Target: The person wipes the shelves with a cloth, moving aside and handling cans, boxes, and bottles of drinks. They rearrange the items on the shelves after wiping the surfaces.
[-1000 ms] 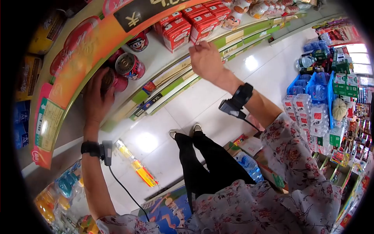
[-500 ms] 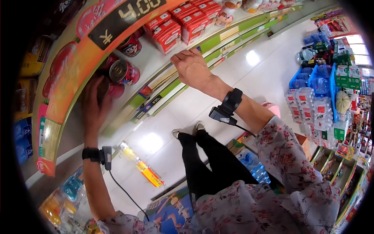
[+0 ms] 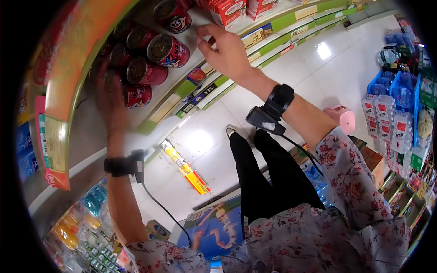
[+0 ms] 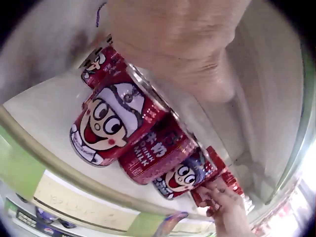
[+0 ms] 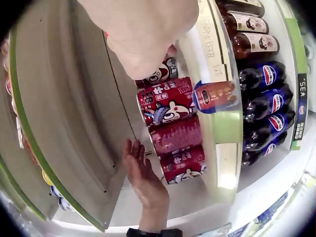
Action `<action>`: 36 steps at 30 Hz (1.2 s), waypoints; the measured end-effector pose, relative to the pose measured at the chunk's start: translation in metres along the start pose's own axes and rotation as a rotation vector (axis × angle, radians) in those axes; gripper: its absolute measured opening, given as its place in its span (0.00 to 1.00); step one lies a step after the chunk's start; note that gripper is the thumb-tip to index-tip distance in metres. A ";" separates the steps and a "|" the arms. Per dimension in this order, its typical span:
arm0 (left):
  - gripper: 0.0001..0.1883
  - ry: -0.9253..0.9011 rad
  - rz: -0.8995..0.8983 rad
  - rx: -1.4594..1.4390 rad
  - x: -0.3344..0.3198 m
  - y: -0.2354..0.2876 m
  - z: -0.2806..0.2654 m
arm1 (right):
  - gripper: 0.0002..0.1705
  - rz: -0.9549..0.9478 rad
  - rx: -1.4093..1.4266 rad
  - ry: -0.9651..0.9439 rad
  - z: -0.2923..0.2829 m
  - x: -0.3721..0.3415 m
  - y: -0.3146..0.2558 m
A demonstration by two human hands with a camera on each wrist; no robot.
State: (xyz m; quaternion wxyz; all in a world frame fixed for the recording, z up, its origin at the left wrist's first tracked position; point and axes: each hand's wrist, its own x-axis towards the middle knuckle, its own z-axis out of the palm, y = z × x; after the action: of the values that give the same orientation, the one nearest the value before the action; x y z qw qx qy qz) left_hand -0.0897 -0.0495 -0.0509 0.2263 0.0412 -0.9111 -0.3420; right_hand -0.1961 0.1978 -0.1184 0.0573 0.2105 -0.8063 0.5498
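Observation:
Red milk cans (image 3: 144, 73) with cartoon faces stand grouped on the shelf in the head view. My left hand (image 3: 111, 98), blurred there, is close beside the leftmost cans. The right wrist view shows that left hand (image 5: 145, 180) with fingers extended, next to the end of a row of cans (image 5: 175, 136). My right hand (image 3: 225, 50) hangs over the shelf's front edge with loosely bent fingers, near a can (image 3: 173, 17) with a cartoon face. In the left wrist view, the right hand's fingertips overlap the far end of the can row (image 4: 185, 177); no item shows in its grasp.
Red drink boxes (image 3: 230, 11) stand right of the cans. An orange sign strip (image 3: 84, 59) curves over the left side of the shelf. Dark cola bottles (image 5: 269, 123) fill a lower shelf. Packs of bottled water (image 3: 387, 118) and a pink stool (image 3: 340, 117) are behind on the right.
The head view has shifted, bringing more cans into sight. My left hand, earlier around a can's top, is now beside the cans. My right hand has moved left from the boxes toward the cans.

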 end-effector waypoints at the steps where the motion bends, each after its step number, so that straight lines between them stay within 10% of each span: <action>1: 0.25 0.045 -0.044 0.005 0.001 -0.012 -0.005 | 0.13 -0.030 0.019 0.028 0.005 0.007 0.004; 6: 0.28 0.012 -0.336 -0.158 0.019 -0.056 -0.017 | 0.21 -0.194 -0.007 0.154 0.023 0.046 -0.006; 7: 0.31 0.001 -0.423 -0.167 0.026 -0.061 -0.013 | 0.26 -0.016 0.124 -0.052 -0.005 0.052 -0.052; 11: 0.35 -0.132 -0.357 0.199 0.056 -0.103 -0.006 | 0.17 -0.570 0.056 -0.007 0.018 0.076 -0.061; 17: 0.34 -0.127 -0.140 0.259 0.062 -0.139 -0.006 | 0.24 -0.544 -0.491 -0.392 0.068 0.095 -0.072; 20: 0.32 -0.129 -0.136 0.200 0.057 -0.116 -0.005 | 0.28 -0.601 -0.270 -0.207 0.080 0.085 -0.070; 23: 0.30 -0.139 -0.154 0.121 0.050 -0.101 -0.009 | 0.30 -0.200 -0.125 -0.616 0.049 0.094 -0.092; 30: 0.33 -0.174 -0.185 0.165 0.039 -0.069 -0.010 | 0.30 -0.292 -0.016 -0.478 0.052 0.077 -0.054; 36: 0.25 -0.106 -0.066 0.087 0.037 -0.076 -0.005 | 0.34 0.014 0.361 -0.484 0.055 0.073 -0.051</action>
State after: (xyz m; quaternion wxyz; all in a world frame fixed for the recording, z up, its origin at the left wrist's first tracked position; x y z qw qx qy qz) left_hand -0.1262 -0.1192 -0.0822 0.1643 0.0630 -0.9340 -0.3108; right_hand -0.2337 0.1118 -0.0725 -0.1788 0.3369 -0.6869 0.6186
